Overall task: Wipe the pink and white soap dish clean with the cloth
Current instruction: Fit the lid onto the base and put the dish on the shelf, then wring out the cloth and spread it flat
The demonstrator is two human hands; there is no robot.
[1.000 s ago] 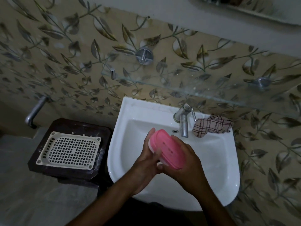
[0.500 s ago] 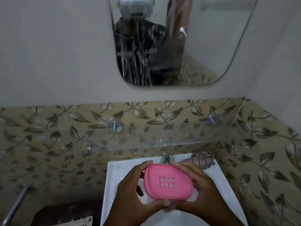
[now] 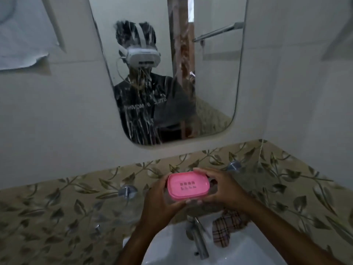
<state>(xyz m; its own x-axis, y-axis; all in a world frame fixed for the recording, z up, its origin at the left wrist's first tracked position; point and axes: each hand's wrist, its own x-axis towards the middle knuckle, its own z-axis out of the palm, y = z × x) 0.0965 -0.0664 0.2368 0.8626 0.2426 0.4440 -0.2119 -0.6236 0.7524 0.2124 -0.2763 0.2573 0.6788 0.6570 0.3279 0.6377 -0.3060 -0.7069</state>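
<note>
I hold the pink soap dish [image 3: 188, 185] up in front of the leaf-patterned tiles, its slotted pink face turned toward me. My left hand [image 3: 159, 202] grips its left end and lower edge. My right hand [image 3: 222, 190] grips its right end, fingers curled over the top rim. The dish's white part does not show. The checked cloth [image 3: 226, 227] lies on the sink's back rim, right of the tap, with neither hand touching it.
A white sink [image 3: 246, 251] sits below the hands with a metal tap [image 3: 198, 240] at its back. A glass shelf on metal pegs [image 3: 127, 190] runs along the tiled wall. Above hangs a streaked mirror [image 3: 172, 73] showing a person with a headset.
The dish has been lifted from low over the sink basin up to the height of the glass shelf, and my view has tilted upward to the mirror. Both hands keep hold of it.
</note>
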